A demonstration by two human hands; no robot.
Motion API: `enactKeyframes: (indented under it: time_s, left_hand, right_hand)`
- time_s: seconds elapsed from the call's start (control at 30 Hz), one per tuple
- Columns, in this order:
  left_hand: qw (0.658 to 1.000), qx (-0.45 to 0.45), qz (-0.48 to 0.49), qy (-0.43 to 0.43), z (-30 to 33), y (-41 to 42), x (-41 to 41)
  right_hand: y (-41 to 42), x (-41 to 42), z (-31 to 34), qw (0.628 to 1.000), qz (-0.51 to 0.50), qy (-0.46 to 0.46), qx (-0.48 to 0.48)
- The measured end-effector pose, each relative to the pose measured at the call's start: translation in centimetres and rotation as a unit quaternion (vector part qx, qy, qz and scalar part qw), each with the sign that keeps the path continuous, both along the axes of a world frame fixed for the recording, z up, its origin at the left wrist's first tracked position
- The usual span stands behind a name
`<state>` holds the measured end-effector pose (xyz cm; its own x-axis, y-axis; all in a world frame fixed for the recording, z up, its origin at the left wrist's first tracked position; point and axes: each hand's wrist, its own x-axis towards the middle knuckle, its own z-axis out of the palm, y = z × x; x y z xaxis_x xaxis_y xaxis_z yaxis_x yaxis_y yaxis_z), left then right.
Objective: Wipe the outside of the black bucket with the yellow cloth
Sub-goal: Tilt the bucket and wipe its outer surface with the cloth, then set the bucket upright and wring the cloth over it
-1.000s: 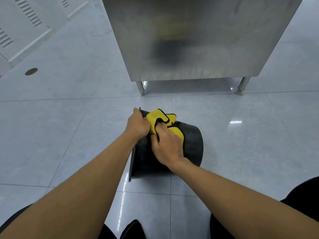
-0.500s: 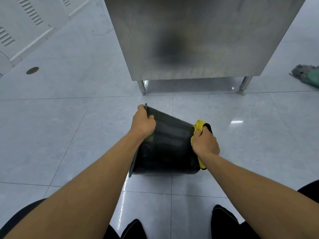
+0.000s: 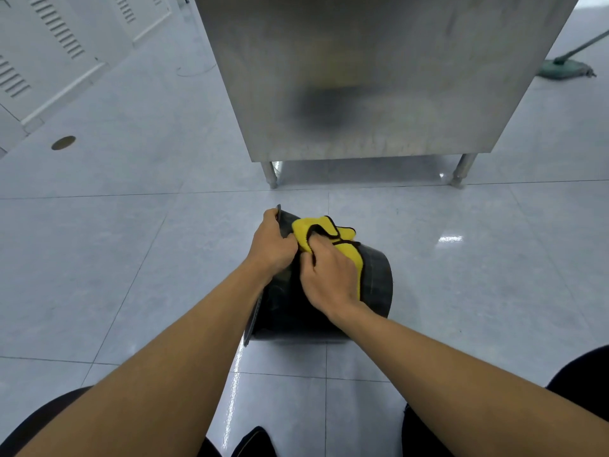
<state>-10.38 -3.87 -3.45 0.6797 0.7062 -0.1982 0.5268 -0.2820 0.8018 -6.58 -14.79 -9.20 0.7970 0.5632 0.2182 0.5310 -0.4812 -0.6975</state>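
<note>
The black bucket [image 3: 375, 282] lies on its side on the tiled floor, its rim to the left and its base to the right. My left hand [image 3: 271, 242] grips the rim at the top left. My right hand [image 3: 329, 278] presses the yellow cloth [image 3: 316, 227] with dark edging against the bucket's upper side, close to my left hand. The cloth sticks out above and to the right of my fingers. My arms hide much of the bucket's near side.
A stainless steel cabinet [image 3: 379, 77] on short legs stands just beyond the bucket. A green mop head [image 3: 565, 69] lies at the far right. White louvred panels [image 3: 49, 44] line the left wall, with a round floor drain [image 3: 63, 142] nearby. My knees frame the bottom corners.
My right hand has slid the cloth back from the bucket's base end on the right to the upper side near the rim. My left hand has kept its grip.
</note>
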Motion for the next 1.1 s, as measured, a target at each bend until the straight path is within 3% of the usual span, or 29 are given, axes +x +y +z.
enactKeyframes:
  time_s: [0.13, 0.33, 0.43, 0.6, 0.8, 0.9, 1.0, 1.1]
  left_hand:
    - [1.000, 0.002, 0.006, -0.008, -0.2, 0.1, -0.2]
    - [1.000, 0.015, 0.008, -0.010, -0.3, -0.1, -0.4]
    - [1.000, 0.027, -0.005, -0.011, -0.3, -0.5, -0.1]
    - [0.999, 0.046, -0.014, 0.000, -0.5, -0.4, 0.2]
    - [0.997, 0.057, -0.035, -0.026, -0.9, -0.2, 0.0]
    - [0.996, 0.069, -0.037, -0.045, -0.8, 0.0, 0.0]
    - [0.991, 0.088, -0.075, -0.065, -0.3, -0.4, 0.3]
    - [0.983, 0.121, -0.127, -0.059, -0.1, -0.9, 0.8]
  right_hand:
    - [-0.3, 0.7, -0.6, 1.000, 0.018, -0.009, 0.009]
    - [-2.5, 3.4, -2.4, 0.981, -0.155, 0.073, -0.089]
    - [-3.2, 4.0, -2.9, 0.967, -0.208, 0.121, -0.083]
    - [-2.4, 2.7, -2.4, 0.973, -0.198, 0.112, -0.051]
    - [-0.5, 0.7, -0.4, 0.998, -0.045, 0.036, 0.015]
    - [0.1, 1.5, -0.1, 0.989, -0.063, 0.104, 0.081]
    - [0.3, 3.0, 0.8, 0.951, -0.147, 0.216, 0.163]
    - [0.0, 3.8, 2.0, 0.928, -0.184, 0.250, 0.207]
